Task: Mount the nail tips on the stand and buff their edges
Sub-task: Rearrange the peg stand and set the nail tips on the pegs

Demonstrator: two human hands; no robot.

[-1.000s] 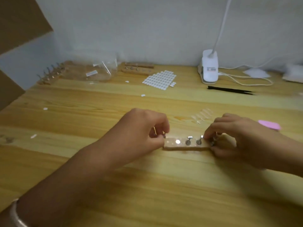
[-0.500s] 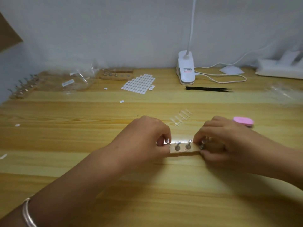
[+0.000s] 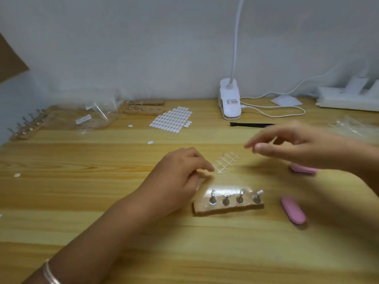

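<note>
A small wooden stand (image 3: 227, 204) with several bare metal pegs lies on the table in front of me. Neither hand touches it. My left hand (image 3: 180, 177) is just behind the stand's left end. Its bent index finger and thumb meet at the near end of a strip of clear nail tips (image 3: 225, 161); a pinch cannot be made out. My right hand (image 3: 297, 144) hovers blurred above the table to the right, fingers loosely spread, nothing seen in it. One pink buffer (image 3: 293, 210) lies right of the stand. A second pink buffer (image 3: 303, 170) lies partly under my right hand.
At the back stand a white clip lamp (image 3: 229, 103) with its cable, black tweezers (image 3: 250, 125), a sheet of white adhesive tabs (image 3: 172, 120), two more wooden stands (image 3: 143, 109) (image 3: 26, 128) and clear plastic bags (image 3: 92, 117). A power strip (image 3: 348, 99) sits far right.
Both hands have let go of the stand. My left hand moved back to the nail tip strip, and my right hand lifted up and to the right. The second buffer is now uncovered.
</note>
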